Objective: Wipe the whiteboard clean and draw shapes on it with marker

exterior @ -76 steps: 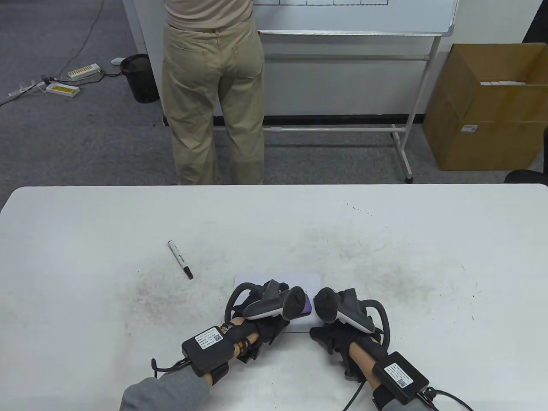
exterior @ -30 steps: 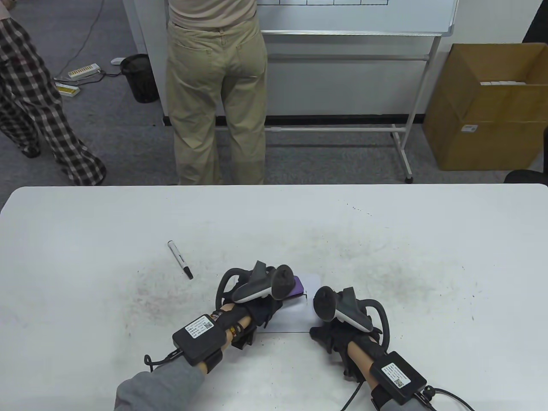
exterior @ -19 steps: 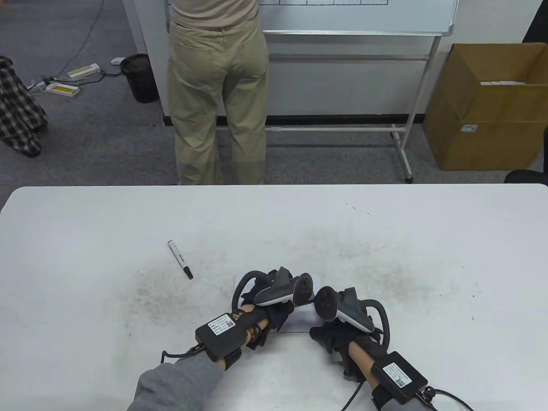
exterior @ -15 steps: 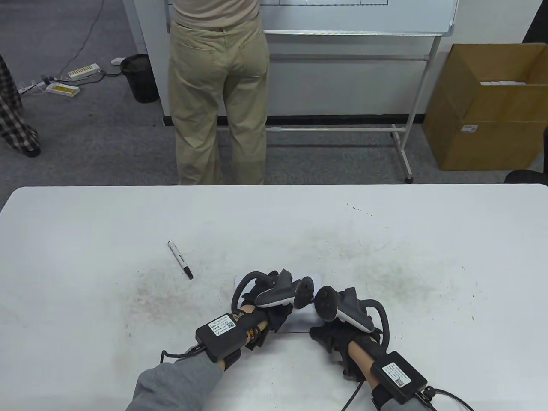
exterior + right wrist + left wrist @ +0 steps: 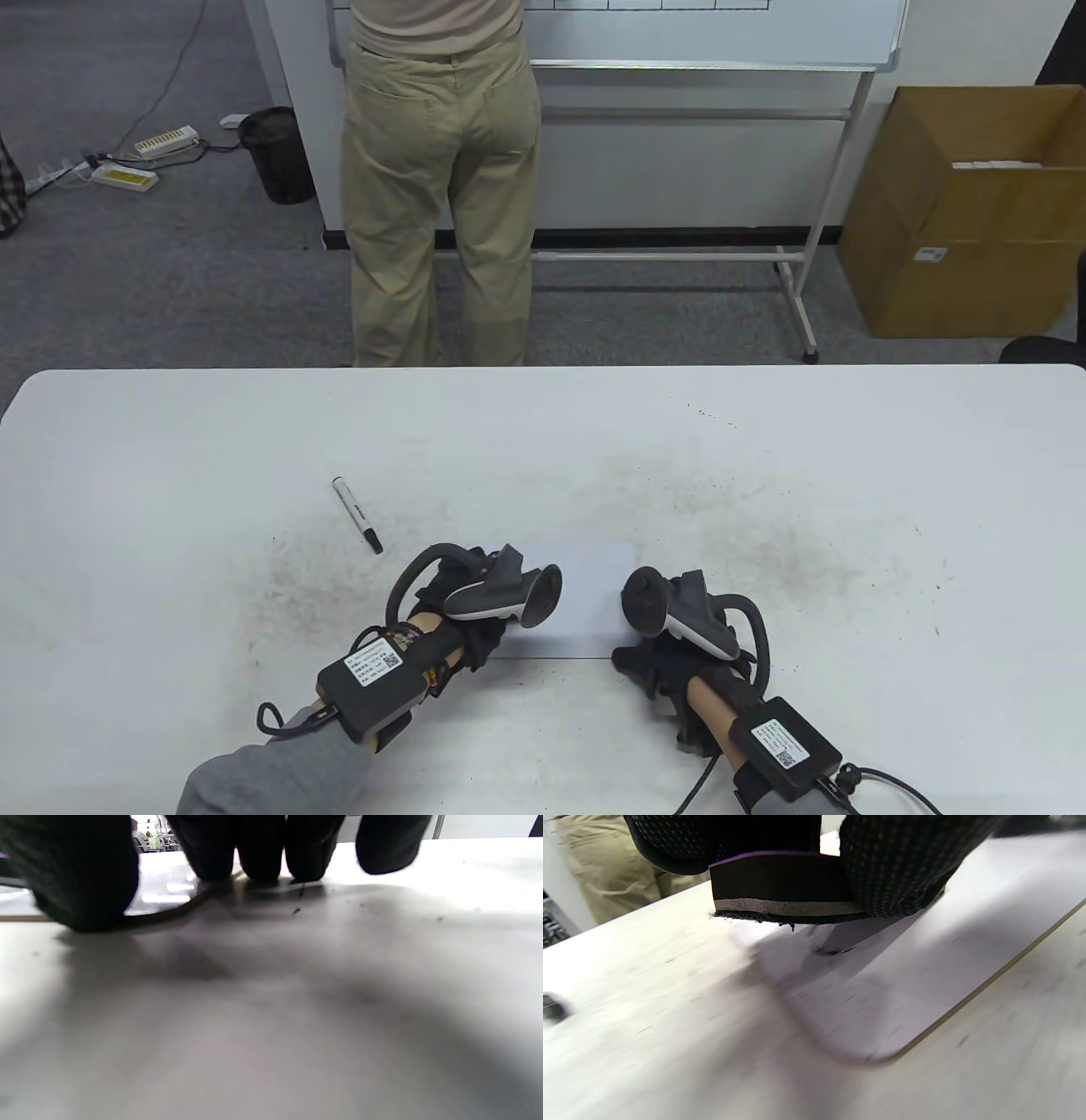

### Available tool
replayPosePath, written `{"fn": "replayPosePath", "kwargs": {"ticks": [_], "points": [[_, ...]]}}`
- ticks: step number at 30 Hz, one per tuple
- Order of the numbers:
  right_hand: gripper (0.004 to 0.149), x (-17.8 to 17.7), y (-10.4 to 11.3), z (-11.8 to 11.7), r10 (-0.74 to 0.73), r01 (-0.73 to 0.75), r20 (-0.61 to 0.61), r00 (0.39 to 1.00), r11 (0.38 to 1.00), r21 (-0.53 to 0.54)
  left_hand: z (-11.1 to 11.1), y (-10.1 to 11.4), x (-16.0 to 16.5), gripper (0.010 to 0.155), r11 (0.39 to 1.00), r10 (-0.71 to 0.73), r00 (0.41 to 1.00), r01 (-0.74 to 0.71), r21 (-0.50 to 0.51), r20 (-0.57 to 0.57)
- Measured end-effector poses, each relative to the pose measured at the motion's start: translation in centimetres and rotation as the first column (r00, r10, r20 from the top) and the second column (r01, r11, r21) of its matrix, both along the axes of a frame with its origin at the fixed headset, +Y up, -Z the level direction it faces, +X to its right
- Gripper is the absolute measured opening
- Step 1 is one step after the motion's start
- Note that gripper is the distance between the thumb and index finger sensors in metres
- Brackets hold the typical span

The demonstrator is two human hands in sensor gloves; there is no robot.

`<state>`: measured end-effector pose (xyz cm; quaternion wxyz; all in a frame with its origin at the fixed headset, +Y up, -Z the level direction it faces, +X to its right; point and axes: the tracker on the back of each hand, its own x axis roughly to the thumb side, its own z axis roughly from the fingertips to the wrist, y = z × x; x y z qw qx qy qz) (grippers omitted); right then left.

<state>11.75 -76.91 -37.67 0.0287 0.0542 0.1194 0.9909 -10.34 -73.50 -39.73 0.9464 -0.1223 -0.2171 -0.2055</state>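
Fingers (image 5: 891, 866) of left hand (image 5: 462, 607) pinching eraser (image 5: 780, 885) at small whiteboard's (image 5: 585, 607) left end; right hand's (image 5: 679, 654) fingertips flat, pinning its right edge; wiping step under way; next likely marker (image 5: 357, 514), lying near.

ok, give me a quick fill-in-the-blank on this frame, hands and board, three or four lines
1. The left hand grips the ____ over the small whiteboard.
2. The marker lies on the table to the ____ of the small whiteboard, touched by neither hand.
3. The right hand rests at the board's ____ edge.
4. The marker's dark ____ is on.

Missing words: eraser; left; right; cap
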Motion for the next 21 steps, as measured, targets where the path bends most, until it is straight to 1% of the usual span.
{"fn": "replayPosePath", "kwargs": {"ticks": [3,5,8,10,11,12,14,16,20,21], "points": [[0.080,0.0,0.0,0.0,0.005,-0.005,-0.001,1.000,1.000,-0.001,0.4,0.3,-2.9,0.062,0.999,-0.054,0.998,0.054,-0.009,-0.042],[0.080,0.0,0.0,0.0,0.005,-0.005,-0.001,1.000,1.000,-0.003,0.8,0.3,-4.6,0.062,0.998,-0.063,0.996,0.062,-0.012,-0.063],[0.080,0.0,0.0,0.0,0.007,-0.007,-0.003,1.000,1.000,-0.004,1.4,0.4,-6.1,0.062,0.997,-0.073,0.993,0.071,-0.016,-0.088],[0.080,0.0,0.0,0.0,0.007,-0.007,-0.003,1.000,1.000,-0.004,1.6,0.3,-7.0,0.063,0.994,-0.107,0.988,0.104,-0.038,-0.111],[0.080,0.0,0.0,0.0,0.007,-0.007,-0.004,1.000,1.000,-0.004,1.8,0.4,-7.2,0.063,0.995,-0.099,0.989,0.098,-0.021,-0.107],[0.080,-0.1,0.0,0.0,0.010,-0.010,-0.005,1.000,1.000,-0.005,1.8,0.6,-7.7,0.063,0.997,-0.076,0.992,0.077,0.006,-0.099],[0.080,-0.1,0.0,0.0,0.011,-0.011,-0.005,1.000,1.000,-0.007,1.9,1.2,-8.5,0.064,0.999,-0.039,0.990,0.041,0.011,-0.133],[0.080,-0.1,0.0,0.0,0.014,-0.014,-0.007,1.000,1.000,-0.007,1.9,1.9,-9.8,0.063,0.998,0.046,0.984,-0.040,0.041,-0.172],[0.080,-0.1,0.0,0.1,0.012,-0.012,-0.007,1.000,1.000,-0.006,1.6,2.9,-13.6,0.063,0.979,0.199,0.938,-0.175,0.109,-0.285],[0.080,-0.1,0.0,0.1,0.013,-0.013,-0.008,1.000,1.000,-0.005,1.5,2.9,-14.9,0.063,0.968,0.243,0.913,-0.208,0.139,-0.327]]}}
